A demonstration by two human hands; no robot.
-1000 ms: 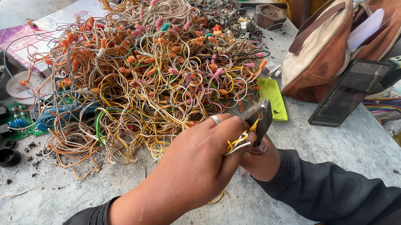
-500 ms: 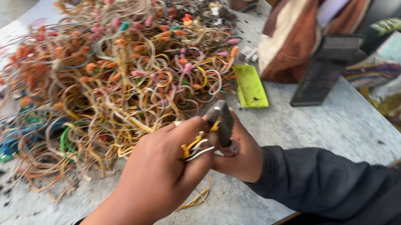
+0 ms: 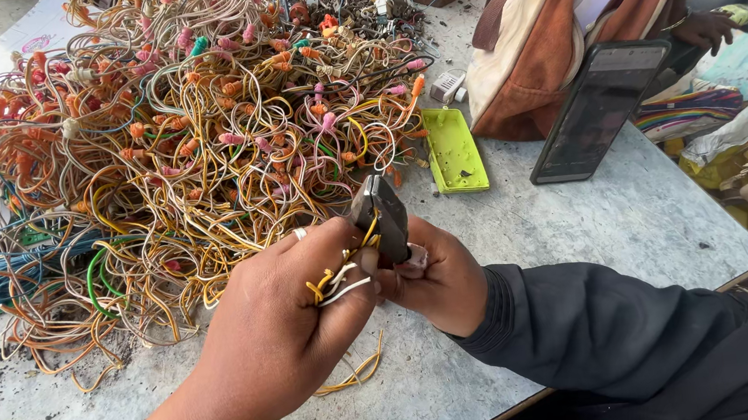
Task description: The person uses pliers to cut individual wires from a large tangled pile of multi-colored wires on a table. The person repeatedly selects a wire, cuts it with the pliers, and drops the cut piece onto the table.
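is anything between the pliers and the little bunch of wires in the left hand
Nothing visible. The pliers, held in the right hand, sit right against the small bunch of yellow and white wires pinched in the left hand, above the bare table.

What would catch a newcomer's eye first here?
A huge tangle of wires, mostly orange and yellow, covers the table's left half. In front of it the left hand pinches a few short yellow and white strands against dark pliers held by the right hand.
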